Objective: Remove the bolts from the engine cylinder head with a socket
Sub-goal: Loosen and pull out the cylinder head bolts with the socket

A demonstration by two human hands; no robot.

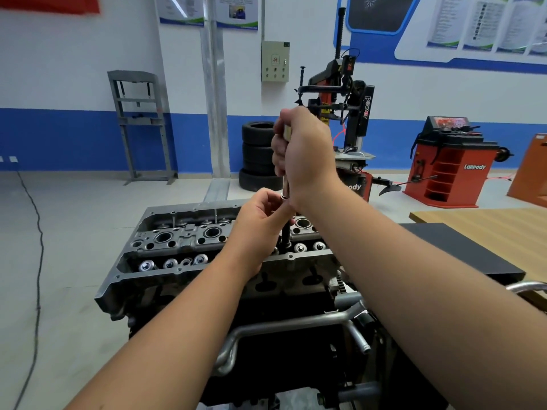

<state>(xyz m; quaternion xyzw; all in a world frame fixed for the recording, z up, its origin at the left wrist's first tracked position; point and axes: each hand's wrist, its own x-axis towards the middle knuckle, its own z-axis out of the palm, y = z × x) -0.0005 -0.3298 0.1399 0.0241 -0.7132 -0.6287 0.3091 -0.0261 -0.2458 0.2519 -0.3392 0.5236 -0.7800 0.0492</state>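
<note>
The grey engine cylinder head [165, 241] sits on top of a dark engine block in front of me, its valve springs and plug wells exposed. A long chrome socket extension [285, 184] stands upright over the head, with a dark bolt shank or socket [286, 235] below it reaching down into the head. My right hand [305, 152] grips the upper end of the tool. My left hand [260, 220] pinches the shaft lower down, just under a chrome collar. The tool's tip is hidden in the head.
A wooden table [488, 226] with a black mat [461, 250] stands to the right. Behind the engine are a stack of tyres [257, 155], a tyre changer [349, 113] and an orange wheel balancer [447, 167]. A black cable [38, 261] runs over the floor at left.
</note>
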